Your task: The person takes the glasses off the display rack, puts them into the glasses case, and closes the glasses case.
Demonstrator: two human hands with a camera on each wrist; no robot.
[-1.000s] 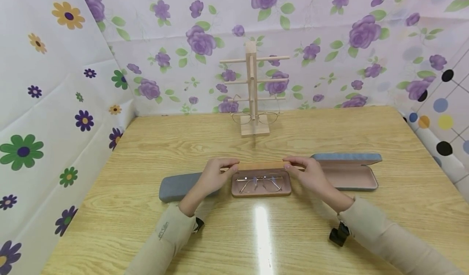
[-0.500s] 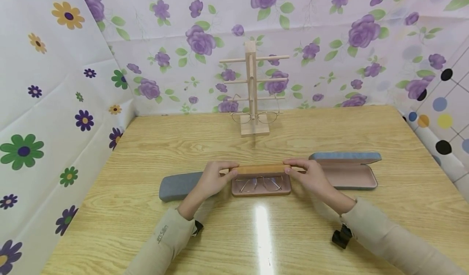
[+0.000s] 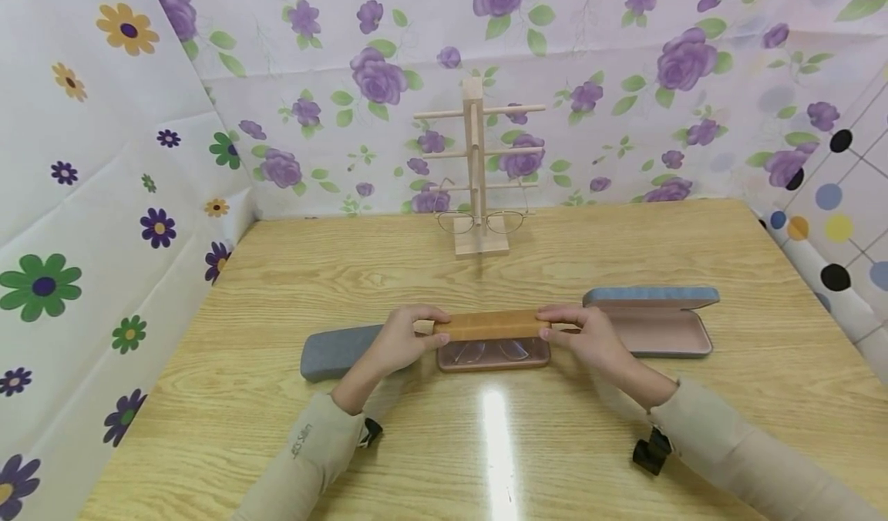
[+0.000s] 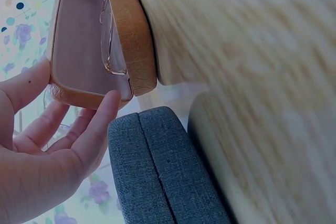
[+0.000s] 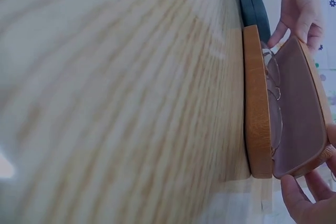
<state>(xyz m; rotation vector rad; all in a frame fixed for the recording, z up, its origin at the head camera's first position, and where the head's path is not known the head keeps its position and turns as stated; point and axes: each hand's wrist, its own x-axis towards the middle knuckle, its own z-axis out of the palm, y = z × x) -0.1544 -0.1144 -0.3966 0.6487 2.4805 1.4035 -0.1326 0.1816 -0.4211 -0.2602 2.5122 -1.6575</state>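
An orange-brown glasses case [image 3: 492, 325] lies on the table between my hands, its lid tilted partway down over the base. Inside the base, on a pinkish lining, rests a pair of thin metal-framed glasses [image 4: 109, 51], half covered by the lid in the head view. My left hand [image 3: 405, 337] pinches the lid's left end between thumb and fingers. At the opposite end, my right hand [image 3: 590, 337] pinches the lid the same way. In the right wrist view the lid's lining [image 5: 300, 114] faces the glasses.
A closed grey-blue glasses case [image 3: 340, 351] lies beside my left hand. Right of my right hand stands an open blue case [image 3: 666, 332] with a pink lining. Behind, a wooden display stand [image 3: 475, 159] holds another pair of glasses [image 3: 505, 222] on its lowest rod.
Both hands have swung the orange-brown lid forward and down. More of its outer face now shows, and it covers more of the glasses in the base.
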